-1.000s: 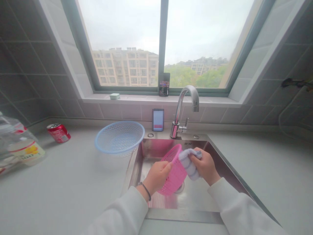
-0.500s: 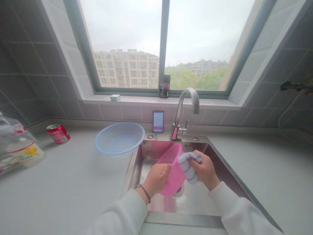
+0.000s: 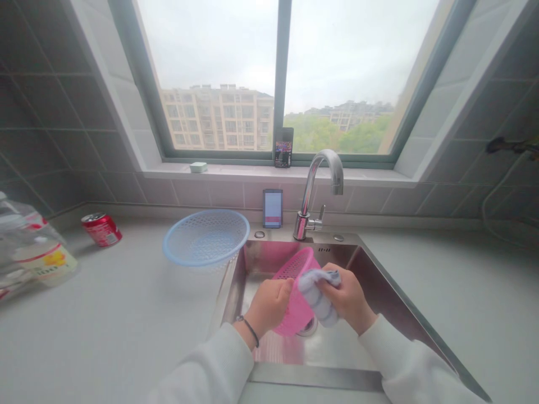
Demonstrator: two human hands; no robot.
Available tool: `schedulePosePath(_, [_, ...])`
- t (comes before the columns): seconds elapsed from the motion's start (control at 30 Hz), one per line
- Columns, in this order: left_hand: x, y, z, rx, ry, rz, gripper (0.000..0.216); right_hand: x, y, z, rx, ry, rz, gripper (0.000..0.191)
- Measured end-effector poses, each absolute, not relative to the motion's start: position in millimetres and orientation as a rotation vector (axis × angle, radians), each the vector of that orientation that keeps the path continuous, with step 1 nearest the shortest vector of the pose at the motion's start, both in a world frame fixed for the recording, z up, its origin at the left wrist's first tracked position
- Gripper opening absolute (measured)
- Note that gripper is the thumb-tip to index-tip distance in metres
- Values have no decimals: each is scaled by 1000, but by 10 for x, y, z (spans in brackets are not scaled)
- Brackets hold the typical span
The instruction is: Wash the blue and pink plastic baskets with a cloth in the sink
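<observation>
Over the steel sink (image 3: pixel 374 292), my left hand (image 3: pixel 269 306) grips the near rim of a pink perforated basket (image 3: pixel 295 269), which is tilted on its side. My right hand (image 3: pixel 347 297) is closed on a white cloth with blue stripes (image 3: pixel 315 294) and presses it against the outside of the pink basket. Both sleeves are white, and a dark band circles my left wrist.
A light blue basket (image 3: pixel 206 235) sits on the counter at the sink's left edge. The faucet (image 3: pixel 318 185) stands behind the sink, a phone (image 3: pixel 272 207) propped beside it. A red can (image 3: pixel 101 229) and a plastic bottle (image 3: pixel 37 252) lie far left.
My right hand and the cloth have slid left and down across the pink basket's outside. The basket has tipped slightly lower in my left hand.
</observation>
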State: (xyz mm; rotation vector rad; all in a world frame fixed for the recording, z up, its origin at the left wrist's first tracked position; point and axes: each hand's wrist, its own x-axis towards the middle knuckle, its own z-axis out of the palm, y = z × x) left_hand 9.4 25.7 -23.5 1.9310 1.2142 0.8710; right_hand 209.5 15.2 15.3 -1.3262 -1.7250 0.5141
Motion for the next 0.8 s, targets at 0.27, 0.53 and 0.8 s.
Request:
schedulePosePath(0.27, [95, 262, -231, 1918, 1236, 849, 54, 2269, 289, 198, -1465, -1510, 407, 33])
schedulePosePath(0.53, [82, 279, -198, 1956, 1260, 910, 49, 1946, 127, 113, -1294, -1792, 602, 32])
schedulePosePath(0.8, [104, 277, -237, 1881, 1261, 882, 53, 2255, 306, 138, -1484, -1517, 358, 35])
